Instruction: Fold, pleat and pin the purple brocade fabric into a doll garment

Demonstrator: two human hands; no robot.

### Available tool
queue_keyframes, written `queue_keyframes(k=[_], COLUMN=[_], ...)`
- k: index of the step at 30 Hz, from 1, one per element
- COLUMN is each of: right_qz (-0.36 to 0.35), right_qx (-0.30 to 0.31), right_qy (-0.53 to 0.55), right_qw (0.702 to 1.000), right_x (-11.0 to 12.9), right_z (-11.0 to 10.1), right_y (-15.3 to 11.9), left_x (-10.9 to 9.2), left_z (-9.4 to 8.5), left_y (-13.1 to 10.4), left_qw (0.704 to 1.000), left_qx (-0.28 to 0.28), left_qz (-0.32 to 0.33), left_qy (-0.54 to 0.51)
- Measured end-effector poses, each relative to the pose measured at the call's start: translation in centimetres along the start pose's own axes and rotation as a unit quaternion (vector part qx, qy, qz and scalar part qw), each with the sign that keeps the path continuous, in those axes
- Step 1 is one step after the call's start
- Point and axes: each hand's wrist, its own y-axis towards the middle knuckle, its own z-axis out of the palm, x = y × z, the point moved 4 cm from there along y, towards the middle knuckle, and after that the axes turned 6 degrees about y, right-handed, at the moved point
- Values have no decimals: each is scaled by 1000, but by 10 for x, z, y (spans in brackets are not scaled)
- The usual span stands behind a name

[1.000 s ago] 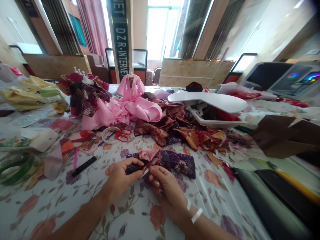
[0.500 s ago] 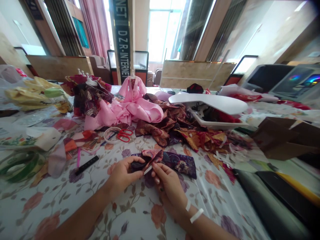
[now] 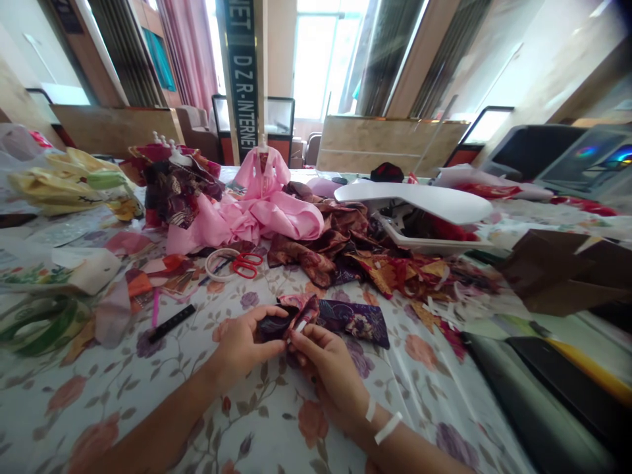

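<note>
A dark purple patterned fabric (image 3: 353,321) with a reddish fold lies in front of me, its free end stretching right. My left hand (image 3: 249,339) pinches its dark left part between thumb and fingers. My right hand (image 3: 323,355) is closed at the fold, with a small white strip (image 3: 299,327) at its fingertips. The fingertips of both hands nearly meet. Two pieces of white tape (image 3: 388,428) are stuck on my right wrist.
Red-handled scissors (image 3: 247,264) and a tape roll (image 3: 220,264) lie beyond my hands. Behind are a pink dress (image 3: 264,174), fabric scraps (image 3: 395,273) and a white tray (image 3: 424,245). A black strip (image 3: 172,323) and green tape (image 3: 37,326) lie left.
My right fingertips have moved slightly left and closer to my left thumb. The white strip has shifted up and now points upward within the fold.
</note>
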Motion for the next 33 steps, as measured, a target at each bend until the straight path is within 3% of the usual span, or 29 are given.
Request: queue_keyframes(k=[8, 15, 33], right_qz=[9, 15, -35], right_qx=[10, 37, -21], right_qy=[-6, 2, -68], right_qw=[1000, 999, 997], right_x=[-1, 1, 2], right_z=[1, 3, 1], right_y=[0, 0, -3], left_x=[0, -1, 2], left_z=[0, 0, -2], left_y=[0, -1, 2], left_qw=[997, 998, 998], left_qx=[26, 24, 23], left_qz=[4, 11, -10], left_qy=[-69, -63, -49])
